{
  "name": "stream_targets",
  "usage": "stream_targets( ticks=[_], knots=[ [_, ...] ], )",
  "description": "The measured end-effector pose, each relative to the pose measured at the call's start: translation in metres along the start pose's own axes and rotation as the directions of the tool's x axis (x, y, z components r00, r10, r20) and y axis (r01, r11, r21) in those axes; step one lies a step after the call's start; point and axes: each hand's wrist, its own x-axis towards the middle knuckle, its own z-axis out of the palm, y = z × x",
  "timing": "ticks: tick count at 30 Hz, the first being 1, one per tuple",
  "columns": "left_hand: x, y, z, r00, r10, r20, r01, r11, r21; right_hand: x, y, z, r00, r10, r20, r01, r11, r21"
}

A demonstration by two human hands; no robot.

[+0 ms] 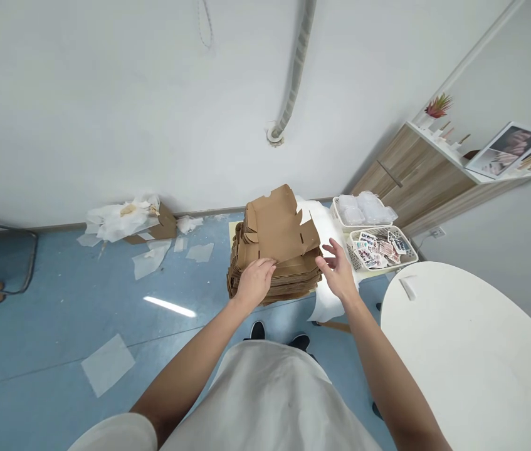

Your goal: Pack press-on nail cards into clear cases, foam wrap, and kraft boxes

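Cardboard stack [280,250], two hands [254,280] [337,270] at edges

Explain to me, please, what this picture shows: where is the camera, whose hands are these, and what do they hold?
There is no machine here. A person works with two bare hands, and the single picture comes from a camera on the head, looking forward and down. In front is a stack of flat brown cardboard. The left hand rests at the near edge of the top piece; its grip is unclear. The right hand is open beside the stack. Farther right are a white sheet and two white baskets, one with printed cards.
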Motion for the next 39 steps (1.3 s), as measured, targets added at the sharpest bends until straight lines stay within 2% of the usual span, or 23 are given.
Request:
stream_targets(
  ticks=[3,5,8,11,14,17,21,25,29,32,35,39],
  knots=[
    [0.003,0.003,-0.005,0.999,-0.019,-0.051,0.016,0.998,-0.056,0.018,-0.014,-0.007,0.996,-0.009,0.088,0.003,0.998,0.065],
    [0.005,0.005,-0.006,0.998,-0.012,-0.069,0.008,0.998,-0.060,0.029,-0.026,-0.009,0.993,-0.051,0.106,0.044,0.997,0.063],
    [0.004,0.006,-0.002,0.998,0.018,-0.061,-0.019,1.000,-0.020,0.044,-0.041,-0.007,0.979,-0.119,0.168,0.132,0.989,-0.067],
    [-0.001,0.005,0.003,0.999,0.027,-0.020,-0.026,0.999,0.044,0.051,-0.044,-0.003,0.968,-0.148,0.204,0.196,0.950,-0.243],
    [-0.007,0.004,0.000,0.997,-0.032,-0.065,0.042,0.985,0.169,0.051,-0.036,0.002,0.975,-0.128,0.180,0.189,0.907,-0.377],
    [-0.011,0.003,-0.006,0.968,-0.164,-0.190,0.214,0.934,0.285,0.049,-0.028,0.003,0.983,-0.144,0.116,0.183,0.851,-0.492],
    [-0.013,-0.001,-0.011,0.931,-0.269,-0.248,0.339,0.890,0.306,0.050,-0.027,0.002,0.976,-0.214,-0.025,0.163,0.811,-0.562],
    [-0.016,-0.004,-0.008,0.905,-0.324,-0.275,0.398,0.873,0.283,0.052,-0.030,-0.003,0.950,-0.244,-0.193,0.146,0.899,-0.414],
    [-0.017,-0.004,-0.008,0.898,-0.345,-0.274,0.411,0.880,0.239,0.052,-0.022,-0.013,0.946,-0.125,-0.298,0.110,0.992,-0.064],
    [-0.013,-0.001,-0.010,0.913,-0.340,-0.227,0.389,0.893,0.226,0.047,-0.011,-0.021,0.951,-0.001,-0.310,0.039,0.992,0.116],
    [-0.002,0.003,-0.010,0.927,-0.330,-0.177,0.367,0.895,0.254,0.037,0.001,-0.032,0.938,0.085,-0.336,-0.017,0.980,0.198],
    [0.018,0.010,-0.002,0.946,-0.295,-0.138,0.324,0.887,0.328,0.017,0.019,-0.050,0.904,0.152,-0.399,-0.035,0.958,0.285]
  ],
)
